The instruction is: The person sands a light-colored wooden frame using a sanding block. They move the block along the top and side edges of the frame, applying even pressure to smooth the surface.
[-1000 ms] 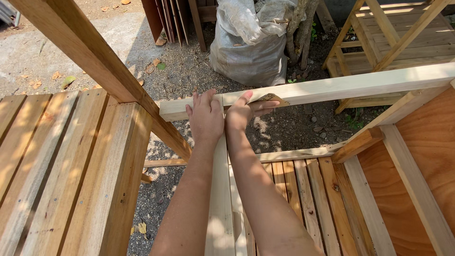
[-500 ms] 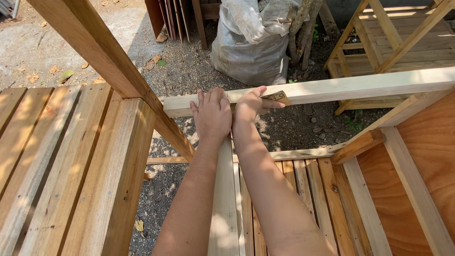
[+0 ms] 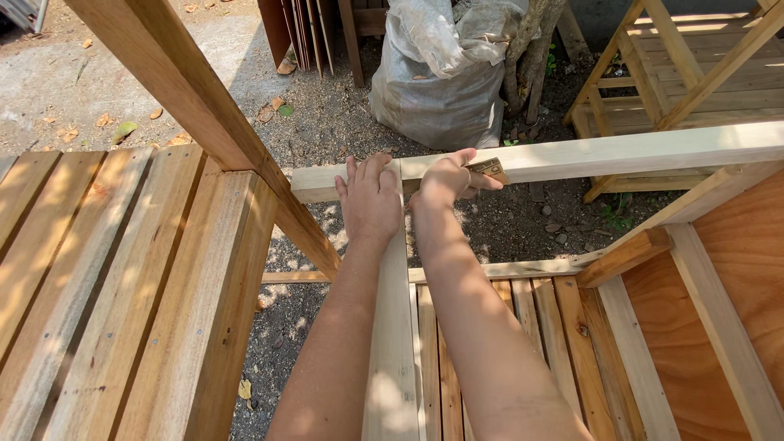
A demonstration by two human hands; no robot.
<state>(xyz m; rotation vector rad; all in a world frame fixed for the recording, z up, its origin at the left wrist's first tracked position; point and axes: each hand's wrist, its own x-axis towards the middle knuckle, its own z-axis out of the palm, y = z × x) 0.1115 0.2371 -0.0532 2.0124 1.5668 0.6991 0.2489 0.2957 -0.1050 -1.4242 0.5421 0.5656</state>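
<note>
One slatted wooden panel [image 3: 106, 278] lies at left, then two bare hands meet at one pale, smooth-planed crossbar [image 3: 572, 157]. The left hand [image 3: 371, 200] lies flat, fingers spread, where the upright board [image 3: 392, 343] joins it. The right hand [image 3: 445, 180] pinches a small brown sandpaper scrap [image 3: 490, 169] (rough-looking), scarcely moved since a moment ago.
</note>
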